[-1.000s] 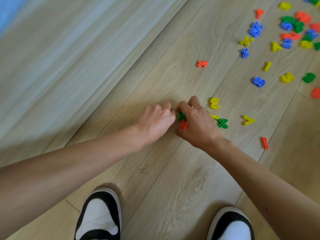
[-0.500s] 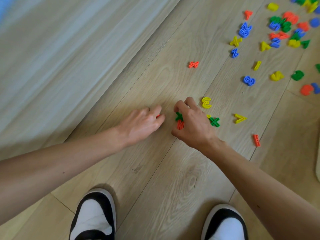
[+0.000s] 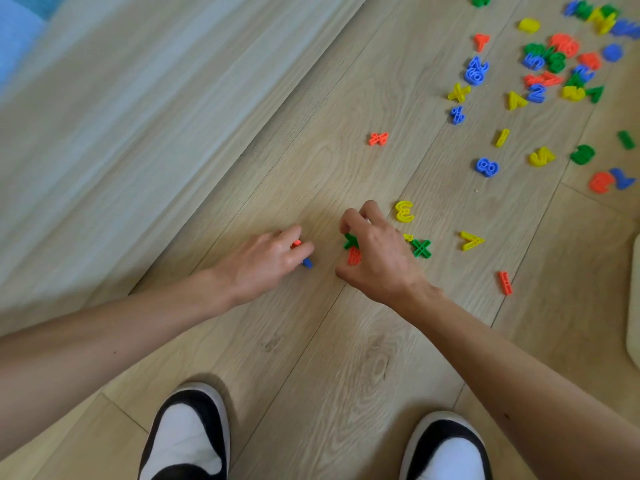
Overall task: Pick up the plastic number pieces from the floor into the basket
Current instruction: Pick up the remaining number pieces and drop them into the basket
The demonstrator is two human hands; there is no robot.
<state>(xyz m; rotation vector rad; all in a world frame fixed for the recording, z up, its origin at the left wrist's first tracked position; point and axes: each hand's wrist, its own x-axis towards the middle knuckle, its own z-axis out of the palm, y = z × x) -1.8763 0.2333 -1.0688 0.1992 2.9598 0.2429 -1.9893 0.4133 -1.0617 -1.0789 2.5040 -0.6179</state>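
Observation:
My left hand (image 3: 268, 261) is curled low over the wooden floor and holds small pieces, a red one (image 3: 296, 243) and a blue one (image 3: 307, 262) peeking out between its fingers. A little to its right, my right hand (image 3: 375, 254) grips a green cross piece (image 3: 350, 241) and a red piece (image 3: 354, 255). Beside it on the floor lie a green cross (image 3: 421, 248), a yellow 3 (image 3: 403, 212), a yellow 7 (image 3: 471, 240) and a red bar (image 3: 505, 283). Several more coloured number pieces (image 3: 554, 64) are scattered at the upper right. A pale edge (image 3: 634, 299) at the right border may be the basket.
A pale wooden wall panel (image 3: 138, 133) runs diagonally along the left. My two black-and-white shoes (image 3: 187, 438) (image 3: 446, 452) stand at the bottom. A lone red piece (image 3: 378, 138) and a blue 8 (image 3: 486, 167) lie farther out.
My hands were together a second ago; the left has drawn away to the left with pieces in its fingers. The right hand stays put, still holding the green and red pieces.

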